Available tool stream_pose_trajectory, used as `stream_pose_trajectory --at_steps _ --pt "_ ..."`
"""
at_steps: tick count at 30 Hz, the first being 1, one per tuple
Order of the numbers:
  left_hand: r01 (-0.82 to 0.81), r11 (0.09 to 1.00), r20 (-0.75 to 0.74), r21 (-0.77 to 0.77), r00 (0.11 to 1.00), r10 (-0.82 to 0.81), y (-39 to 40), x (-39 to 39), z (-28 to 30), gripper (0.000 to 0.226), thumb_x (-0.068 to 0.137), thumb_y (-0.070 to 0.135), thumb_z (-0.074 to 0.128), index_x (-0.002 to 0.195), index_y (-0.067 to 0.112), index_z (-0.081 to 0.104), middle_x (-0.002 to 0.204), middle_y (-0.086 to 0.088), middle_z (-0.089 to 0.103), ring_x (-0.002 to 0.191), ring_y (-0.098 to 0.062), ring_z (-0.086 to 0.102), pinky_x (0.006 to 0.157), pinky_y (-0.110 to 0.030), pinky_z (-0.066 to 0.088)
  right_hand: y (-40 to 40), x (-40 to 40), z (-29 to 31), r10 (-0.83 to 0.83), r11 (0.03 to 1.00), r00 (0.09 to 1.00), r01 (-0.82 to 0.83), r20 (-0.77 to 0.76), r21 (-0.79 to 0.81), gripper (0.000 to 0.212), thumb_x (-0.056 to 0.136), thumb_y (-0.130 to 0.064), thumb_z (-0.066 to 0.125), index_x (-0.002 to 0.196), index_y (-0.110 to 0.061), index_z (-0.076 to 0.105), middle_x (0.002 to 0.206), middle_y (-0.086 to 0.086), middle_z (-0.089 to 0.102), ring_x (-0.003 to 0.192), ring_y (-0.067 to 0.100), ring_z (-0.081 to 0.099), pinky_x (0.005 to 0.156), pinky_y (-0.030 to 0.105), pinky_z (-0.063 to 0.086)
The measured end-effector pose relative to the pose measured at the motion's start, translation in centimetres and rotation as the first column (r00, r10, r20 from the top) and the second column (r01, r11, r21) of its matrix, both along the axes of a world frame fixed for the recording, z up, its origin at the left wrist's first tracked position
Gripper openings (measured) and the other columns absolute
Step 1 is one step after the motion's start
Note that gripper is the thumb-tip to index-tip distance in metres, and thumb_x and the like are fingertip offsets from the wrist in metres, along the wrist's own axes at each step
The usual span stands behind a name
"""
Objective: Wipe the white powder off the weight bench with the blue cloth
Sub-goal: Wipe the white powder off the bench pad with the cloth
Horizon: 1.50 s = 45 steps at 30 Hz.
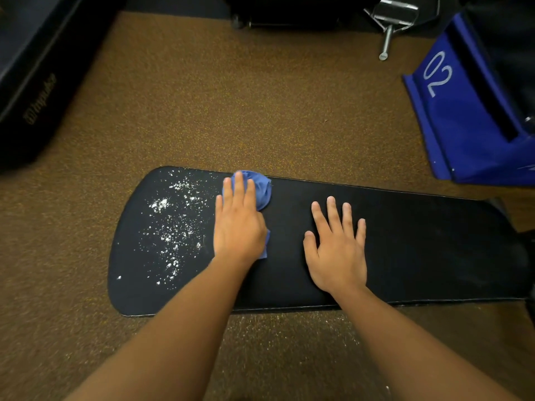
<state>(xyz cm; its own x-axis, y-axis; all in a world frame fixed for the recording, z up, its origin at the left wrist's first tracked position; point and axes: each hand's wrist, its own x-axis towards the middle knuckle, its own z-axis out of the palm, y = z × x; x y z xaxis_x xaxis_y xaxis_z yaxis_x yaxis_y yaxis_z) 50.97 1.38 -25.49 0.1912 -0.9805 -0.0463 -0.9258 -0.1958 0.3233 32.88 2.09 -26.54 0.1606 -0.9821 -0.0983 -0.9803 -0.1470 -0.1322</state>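
Blue cloth [262,188] pressed under flat left hand [238,227]; right hand [337,250] splayed on bench [419,241].

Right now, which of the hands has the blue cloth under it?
The left hand, pressing flat on the blue cloth beside the white powder; the right hand rests bare on the weight bench.

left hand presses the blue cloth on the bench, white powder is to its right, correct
No: the head view shows the white powder left of the blue cloth, not right. The left hand does press it on the bench.
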Motion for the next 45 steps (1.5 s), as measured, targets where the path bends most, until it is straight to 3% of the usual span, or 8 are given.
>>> stream_pose_trajectory --at_steps 4,10,15,21,28,33,40,45 --pt "-0.076 0.996 -0.054 -0.045 0.996 0.074 3.8 0.3 -0.5 0.069 0.080 0.017 0.024 0.148 0.007 0.023 0.160 -0.013 0.007 0.146 -0.032 0.002 0.117 -0.047 0.010 0.0 0.1 0.0 -0.003 1.000 1.000 0.003 -0.009 0.012 0.063 0.092 -0.049 0.010 0.152 -0.030 0.009 0.161 0.001 0.003 0.147 0.027 -0.005 0.117 0.054 0.002" --pt "0.188 0.982 -0.021 -0.022 0.982 -0.188 3.6 -4.3 -0.9 0.067 0.080 0.015 0.031 0.145 0.001 0.029 0.156 -0.021 0.016 0.145 -0.039 0.007 0.116 -0.050 0.019 0.0 0.4 0.0 -0.003 1.000 0.999 0.004 -0.033 0.010 0.063 0.092 -0.046 0.013 0.152 -0.027 0.011 0.161 0.004 0.006 0.147 0.030 0.000 0.117 0.056 0.005" --pt "0.121 0.991 0.056 0.049 0.991 -0.123 -3.8 -1.8 -0.2 0.088 0.080 0.019 0.059 0.149 0.002 0.007 0.158 -0.019 -0.004 0.144 -0.037 -0.009 0.116 -0.050 0.003 -0.1 0.1 0.0 0.015 1.000 0.999 -0.014 -0.032 0.022 0.063 0.092 -0.047 0.013 0.152 -0.029 0.007 0.161 0.003 0.002 0.147 0.029 -0.004 0.117 0.056 0.002" --pt "-0.013 1.000 -0.018 0.004 1.000 0.013 -2.7 2.2 0.1 0.068 0.084 0.013 0.039 0.148 0.001 0.017 0.158 -0.019 0.004 0.145 -0.037 -0.001 0.115 -0.052 0.010 -0.2 -0.1 0.1 0.018 1.000 1.000 -0.018 -0.012 0.020 0.063 0.092 -0.049 0.011 0.152 -0.030 0.007 0.162 0.002 0.003 0.147 0.028 -0.004 0.117 0.056 0.003" --pt "-0.165 0.985 -0.019 -0.054 0.986 0.164 3.2 1.2 -1.2 0.065 0.081 0.011 0.040 0.144 -0.001 0.027 0.156 -0.023 0.016 0.143 -0.042 0.012 0.113 -0.055 0.019 -0.1 0.2 0.2 0.012 1.000 1.000 -0.011 -0.020 0.018 0.064 0.092 -0.048 0.011 0.152 -0.028 0.009 0.161 0.004 0.004 0.147 0.030 -0.003 0.116 0.057 0.003" --pt "-0.052 0.997 -0.022 -0.050 0.998 0.051 5.4 -4.3 -0.8 0.071 0.076 0.019 0.023 0.143 -0.001 0.030 0.154 -0.023 0.021 0.143 -0.041 0.016 0.111 -0.052 0.025 0.0 0.3 0.0 0.003 1.000 1.000 -0.003 -0.021 0.008 0.063 0.092 -0.046 0.017 0.152 -0.026 0.012 0.161 0.005 0.008 0.147 0.031 0.001 0.116 0.058 0.005" --pt "0.075 0.996 0.054 0.056 0.996 -0.078 -1.5 -2.7 -0.6 0.083 0.080 0.020 0.057 0.149 0.002 0.014 0.159 -0.019 0.003 0.145 -0.037 -0.001 0.116 -0.048 0.013 0.0 0.0 -0.1 0.019 1.000 1.000 -0.019 -0.022 0.006 0.063 0.092 -0.047 0.015 0.152 -0.027 0.011 0.161 0.004 0.007 0.147 0.030 0.000 0.117 0.056 0.004" --pt "-0.023 1.000 0.035 0.004 0.999 0.022 -0.5 1.8 -0.5 0.071 0.082 0.013 0.050 0.146 -0.001 0.022 0.157 -0.020 0.011 0.144 -0.039 0.008 0.113 -0.052 0.021 -0.1 -0.1 0.1 0.017 1.000 1.000 -0.017 -0.018 0.021 0.064 0.091 -0.048 0.009 0.152 -0.029 0.007 0.162 0.002 0.003 0.147 0.028 -0.005 0.117 0.056 0.002"
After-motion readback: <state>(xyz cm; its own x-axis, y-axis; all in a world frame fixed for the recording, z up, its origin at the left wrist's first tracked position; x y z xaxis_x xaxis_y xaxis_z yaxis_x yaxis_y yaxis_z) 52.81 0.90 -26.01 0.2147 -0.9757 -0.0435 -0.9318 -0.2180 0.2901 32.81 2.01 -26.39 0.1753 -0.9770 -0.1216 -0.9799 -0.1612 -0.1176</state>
